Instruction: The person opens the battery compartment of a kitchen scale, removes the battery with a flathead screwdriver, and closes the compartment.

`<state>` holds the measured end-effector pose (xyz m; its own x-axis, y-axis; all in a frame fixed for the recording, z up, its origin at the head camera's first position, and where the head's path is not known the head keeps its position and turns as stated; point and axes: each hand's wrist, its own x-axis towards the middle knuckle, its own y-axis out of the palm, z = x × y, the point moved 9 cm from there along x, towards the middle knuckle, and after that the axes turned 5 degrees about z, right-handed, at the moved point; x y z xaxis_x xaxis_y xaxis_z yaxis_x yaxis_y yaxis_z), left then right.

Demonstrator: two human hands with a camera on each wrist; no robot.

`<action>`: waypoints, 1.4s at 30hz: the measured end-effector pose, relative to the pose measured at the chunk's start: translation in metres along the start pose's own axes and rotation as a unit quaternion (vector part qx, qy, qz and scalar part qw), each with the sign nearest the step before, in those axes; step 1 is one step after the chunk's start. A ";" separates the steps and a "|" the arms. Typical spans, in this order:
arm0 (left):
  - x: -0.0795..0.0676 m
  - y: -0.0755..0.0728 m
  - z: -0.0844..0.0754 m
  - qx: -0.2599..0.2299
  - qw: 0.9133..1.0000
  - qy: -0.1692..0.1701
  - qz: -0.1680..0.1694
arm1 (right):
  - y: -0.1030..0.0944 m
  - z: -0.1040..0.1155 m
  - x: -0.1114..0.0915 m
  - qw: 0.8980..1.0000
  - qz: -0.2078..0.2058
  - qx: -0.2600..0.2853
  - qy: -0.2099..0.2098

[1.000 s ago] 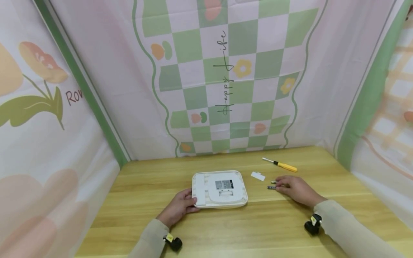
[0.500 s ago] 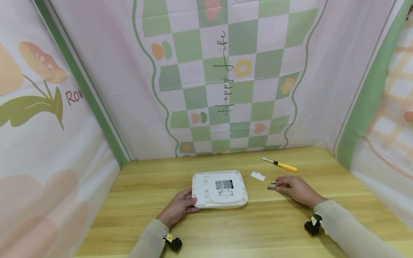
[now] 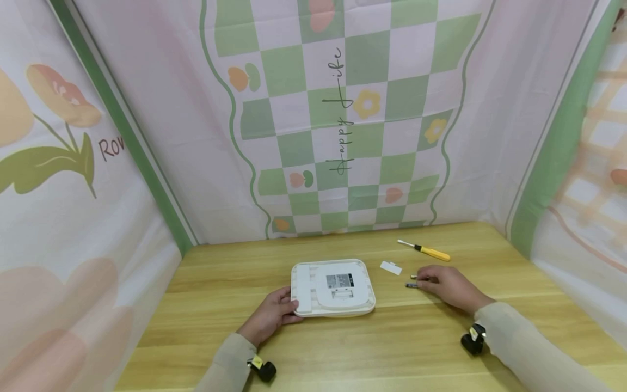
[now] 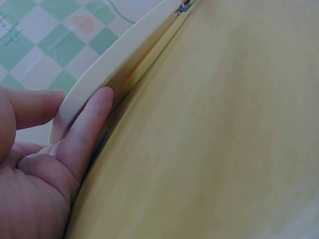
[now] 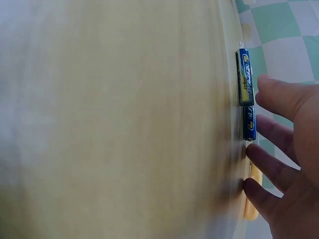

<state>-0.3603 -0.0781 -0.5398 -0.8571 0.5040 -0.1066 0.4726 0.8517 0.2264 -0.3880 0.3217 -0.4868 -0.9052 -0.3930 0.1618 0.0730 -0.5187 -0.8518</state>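
Note:
A flat white rounded-square device (image 3: 307, 283) lies back side up on the wooden table, with a label and an uncovered battery compartment (image 3: 342, 294) in its back. My left hand (image 3: 268, 316) grips its left front corner; in the left wrist view the thumb lies over the rim (image 4: 94, 82) and a finger is under it. To the right lie two small blue batteries, the near one (image 3: 410, 285) and the far one (image 3: 414, 277). My right hand (image 3: 453, 287) rests beside them with fingers spread. In the right wrist view its thumb is close to the nearer battery (image 5: 244, 77), without a visible pinch.
A small white battery cover (image 3: 391, 267) lies between the device and the batteries. Farther back is a screwdriver (image 3: 433, 253) with a yellow handle. Patterned curtains (image 3: 362, 147) enclose the table (image 3: 343, 354) at the back and sides.
Very little differs: the right hand's fingers have lifted slightly at the batteries. The left hand and the white device stay where they were.

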 end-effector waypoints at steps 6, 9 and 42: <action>0.000 0.000 0.001 0.000 1.000 0.000 0.001 | -0.004 0.002 0.001 1.000 -0.007 0.004 0.002; 0.001 0.001 0.001 -0.002 1.000 0.002 0.004 | -0.006 0.004 0.001 1.000 -0.008 0.007 0.006; -0.002 0.002 -0.001 0.006 1.000 0.011 0.004 | -0.006 0.026 0.066 0.996 0.070 -0.042 0.019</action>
<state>-0.3575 -0.0772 -0.5382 -0.8579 0.5071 -0.0830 0.4814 0.8496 0.2156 -0.4373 0.2787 -0.4581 -0.9038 -0.4275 0.0208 0.1656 -0.3940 -0.9041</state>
